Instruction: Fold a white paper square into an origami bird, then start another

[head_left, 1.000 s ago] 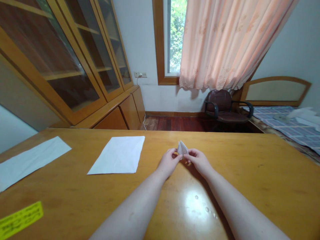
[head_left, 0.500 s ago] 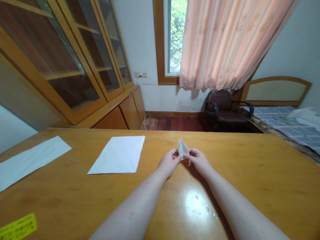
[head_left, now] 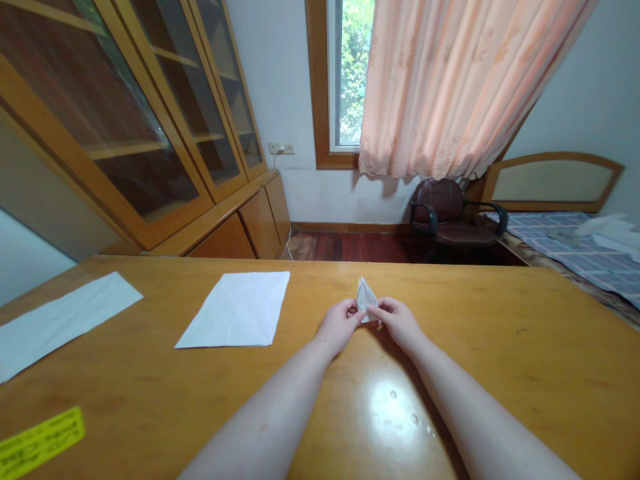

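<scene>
Paper sits pinched between left grip and right grip, tip exposed.

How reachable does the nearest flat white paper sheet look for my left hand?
Probably yes: the white paper sheet lies on the wooden tabletop to the left of your left hand, with nothing visible between them. That hand is holding the folded paper, though, so it may need to let go first.

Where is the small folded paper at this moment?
In the head view, the folded paper is just right of centre, held by the left hand and right hand near the far edge of the wooden table.
</scene>
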`<state>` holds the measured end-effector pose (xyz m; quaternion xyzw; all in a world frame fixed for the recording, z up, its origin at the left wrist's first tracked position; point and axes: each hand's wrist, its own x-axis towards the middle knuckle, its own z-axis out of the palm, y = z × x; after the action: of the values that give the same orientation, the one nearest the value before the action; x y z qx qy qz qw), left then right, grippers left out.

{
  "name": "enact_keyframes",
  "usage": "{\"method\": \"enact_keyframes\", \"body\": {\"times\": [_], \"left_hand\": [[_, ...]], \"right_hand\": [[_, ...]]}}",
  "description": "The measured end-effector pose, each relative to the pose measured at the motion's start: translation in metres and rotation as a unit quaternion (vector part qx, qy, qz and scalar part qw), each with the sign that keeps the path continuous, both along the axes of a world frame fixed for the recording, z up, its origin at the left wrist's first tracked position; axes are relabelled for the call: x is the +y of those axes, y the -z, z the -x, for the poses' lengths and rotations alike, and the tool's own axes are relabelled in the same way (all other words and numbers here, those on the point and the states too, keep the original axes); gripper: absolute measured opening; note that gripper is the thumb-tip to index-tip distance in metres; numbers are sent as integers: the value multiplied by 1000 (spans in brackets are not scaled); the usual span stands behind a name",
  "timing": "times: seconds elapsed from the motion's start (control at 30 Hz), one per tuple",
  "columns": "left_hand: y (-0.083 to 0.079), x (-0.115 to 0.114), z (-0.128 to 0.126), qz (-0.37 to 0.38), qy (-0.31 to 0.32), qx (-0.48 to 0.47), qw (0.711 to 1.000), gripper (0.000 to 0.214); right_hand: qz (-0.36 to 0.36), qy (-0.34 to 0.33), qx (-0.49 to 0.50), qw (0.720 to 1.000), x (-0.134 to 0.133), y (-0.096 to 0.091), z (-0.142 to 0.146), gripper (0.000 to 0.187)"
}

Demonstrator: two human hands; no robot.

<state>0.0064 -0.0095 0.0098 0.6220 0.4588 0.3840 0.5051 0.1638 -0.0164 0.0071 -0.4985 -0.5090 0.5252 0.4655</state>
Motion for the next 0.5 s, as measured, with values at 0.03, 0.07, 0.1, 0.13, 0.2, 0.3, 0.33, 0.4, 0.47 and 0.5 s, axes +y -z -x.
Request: {"method": "enact_keyframes", "body": {"times": [0.03,0.07,0.1,0.13,0.2,0.3,0.33,0.4,0.47,0.5], "left_hand": [[0,0,0,0,0,0,1000,14],[-1,0,0,1,0,1,1000,13],[-1,0,0,2,0,2,1000,13],[-2,0,0,3,-1,4,1000,13],[-1,-1,0,1,-3,9,1000,14],[1,0,0,-8,0,11,1000,16],[1,0,0,-10,1,10,1000,17],[3,0,1,-11,3,8,1000,18],[4,1,1,-11,1,8,1000,18],[4,1,1,-11,0,9,1000,18]], "right_hand": [[1,1,1,1000,0,0,0,34],[3,2,1,1000,0,0,0,34],[4,2,2,1000,0,0,0,33],[3,3,2,1000,0,0,0,33],[2,4,3,1000,0,0,0,33],[0,5,2,1000,1,1,0,33],[0,5,2,1000,1,1,0,34],[-1,5,3,1000,1,0,0,34],[3,6,2,1000,0,0,1,34],[6,6,1,1000,0,0,1,34]]}}
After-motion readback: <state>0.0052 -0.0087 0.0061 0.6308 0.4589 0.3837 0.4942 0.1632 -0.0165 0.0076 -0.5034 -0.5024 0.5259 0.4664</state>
